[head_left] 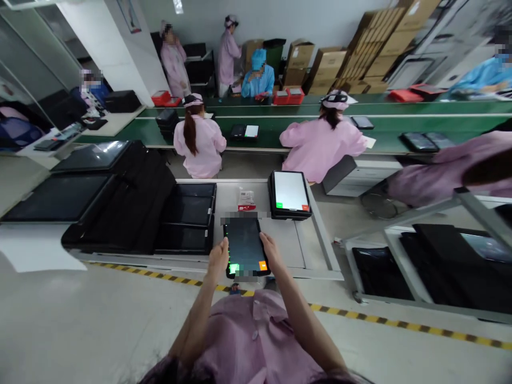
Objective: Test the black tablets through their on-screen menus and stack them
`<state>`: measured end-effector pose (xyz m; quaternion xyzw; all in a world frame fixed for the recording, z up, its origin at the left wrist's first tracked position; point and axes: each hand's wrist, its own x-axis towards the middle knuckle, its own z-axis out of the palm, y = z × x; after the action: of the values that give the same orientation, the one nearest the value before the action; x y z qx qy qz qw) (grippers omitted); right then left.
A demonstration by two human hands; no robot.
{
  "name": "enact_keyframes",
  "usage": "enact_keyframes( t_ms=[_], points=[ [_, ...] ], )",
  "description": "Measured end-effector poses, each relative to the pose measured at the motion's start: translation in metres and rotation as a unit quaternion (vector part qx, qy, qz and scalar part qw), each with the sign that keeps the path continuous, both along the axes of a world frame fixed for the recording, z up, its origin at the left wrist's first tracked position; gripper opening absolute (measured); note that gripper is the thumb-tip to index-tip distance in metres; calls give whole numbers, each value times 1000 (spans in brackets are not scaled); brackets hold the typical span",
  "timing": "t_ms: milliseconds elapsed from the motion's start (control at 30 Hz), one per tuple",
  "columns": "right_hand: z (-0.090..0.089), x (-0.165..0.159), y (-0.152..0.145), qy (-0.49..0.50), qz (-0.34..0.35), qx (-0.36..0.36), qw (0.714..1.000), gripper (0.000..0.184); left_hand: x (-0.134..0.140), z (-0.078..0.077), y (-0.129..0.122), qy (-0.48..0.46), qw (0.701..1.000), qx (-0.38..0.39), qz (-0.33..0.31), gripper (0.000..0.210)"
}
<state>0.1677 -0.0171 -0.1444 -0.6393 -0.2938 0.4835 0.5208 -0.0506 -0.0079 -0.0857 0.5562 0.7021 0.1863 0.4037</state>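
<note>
Between my two hands is a black tablet [245, 242], held above the near edge of the table. Its dark screen shows a green block at the lower left and an orange one at the lower right. My left hand [218, 261] grips the left side with the thumb along the edge. My right hand [272, 252] is closed on the right side. Past the tablet, a small white and red box [246, 199] sits on the table. A tablet with a lit white screen [291, 190] tops a stack at the table's right.
Black devices [188, 208] fill the table's left part, beside a heap of dark covers [140, 197]. A grey metal rack [390, 266] with dark panels stands right. Beyond, several people in pink or blue work along a green bench [272, 125]. Striped tape [360, 316] crosses the floor.
</note>
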Motion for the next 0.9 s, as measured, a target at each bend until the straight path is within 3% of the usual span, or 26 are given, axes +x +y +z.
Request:
enact_keyframes(
  t_ms=[167, 300, 433, 533, 633, 767, 900],
  points=[
    [34, 46, 27, 76, -21, 28, 997, 50, 27, 47, 27, -16, 995, 92, -37, 68],
    [68, 116, 68, 105, -88, 42, 990, 47, 96, 80, 86, -8, 984, 127, -124, 70],
    [89, 183, 109, 107, -94, 51, 988, 47, 174, 91, 143, 8, 978, 119, -174, 81],
    [92, 217, 137, 82, -61, 70, 992, 48, 215, 88, 173, 30, 980, 97, -173, 88],
    [83, 234, 156, 53, -24, 71, 996, 47, 236, 74, 191, 68, 983, 77, -155, 89],
    [60, 246, 158, 22, -7, 57, 998, 46, 238, 49, 200, 98, 986, 75, -116, 86],
    [32, 249, 143, 21, -21, 51, 998, 55, 227, 24, 194, 42, 996, 46, -56, 85]
  ],
)
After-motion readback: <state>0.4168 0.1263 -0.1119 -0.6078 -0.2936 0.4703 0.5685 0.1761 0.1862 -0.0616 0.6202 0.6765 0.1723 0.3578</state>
